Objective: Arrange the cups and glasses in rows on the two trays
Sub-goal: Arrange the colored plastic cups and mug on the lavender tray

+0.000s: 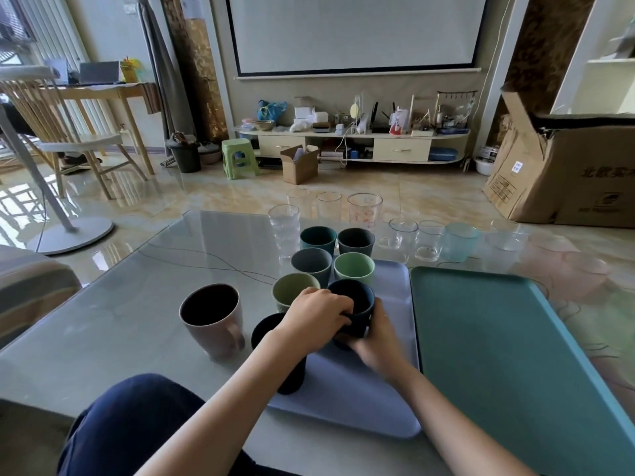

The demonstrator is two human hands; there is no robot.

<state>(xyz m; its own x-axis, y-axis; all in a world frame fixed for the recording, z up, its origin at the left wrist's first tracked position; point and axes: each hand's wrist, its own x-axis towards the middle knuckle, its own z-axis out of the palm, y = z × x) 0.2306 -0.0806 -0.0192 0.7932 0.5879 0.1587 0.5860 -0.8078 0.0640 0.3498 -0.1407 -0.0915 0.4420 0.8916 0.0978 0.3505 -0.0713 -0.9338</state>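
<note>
A lavender tray (347,400) lies on the glass table with a teal tray (498,355) to its right, which holds nothing. On the lavender tray stand several cups in two columns: teal (318,238), dark grey (355,240), grey-blue (311,264), mint (354,267) and olive green (292,288). Both hands hold a navy cup (357,304) on the tray: my left hand (314,316) grips its near rim, my right hand (376,341) wraps its lower right side. A black cup (271,333) stands partly hidden under my left forearm.
A pink mug (211,317) stands on the table left of the lavender tray. Several clear glasses (364,211) line the table's far edge, with a pale blue one (458,240) among them. A cardboard box (563,166) sits on the floor to the right.
</note>
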